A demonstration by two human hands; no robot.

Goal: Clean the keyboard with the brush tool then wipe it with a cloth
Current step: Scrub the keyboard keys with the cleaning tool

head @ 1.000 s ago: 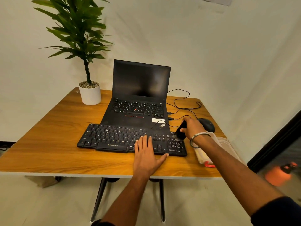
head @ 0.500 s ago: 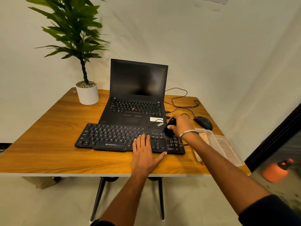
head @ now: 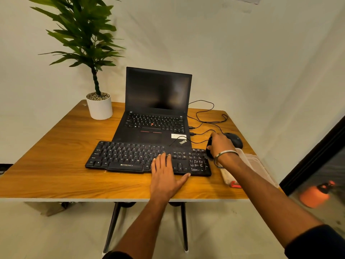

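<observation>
1. Lying flat near the front edge of the wooden table (head: 56, 165), the black rectangular plastic keyboard (head: 130, 156) overlaps the open black laptop (head: 156, 116) behind it.
2. I press my left hand (head: 166, 176) on its keys, fingers straight and together, thumb spread.
3. My right hand (head: 220, 144) curls around a small black brush (head: 209, 146) at the keyboard's right end.
4. A black mouse (head: 234, 140) sits just beyond that hand.

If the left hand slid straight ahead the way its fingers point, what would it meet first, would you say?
The left hand lies flat on the keyboard, fingers pointing away. It would cross more keys, then probably meet the laptop front edge; depth is hard to judge.
</observation>
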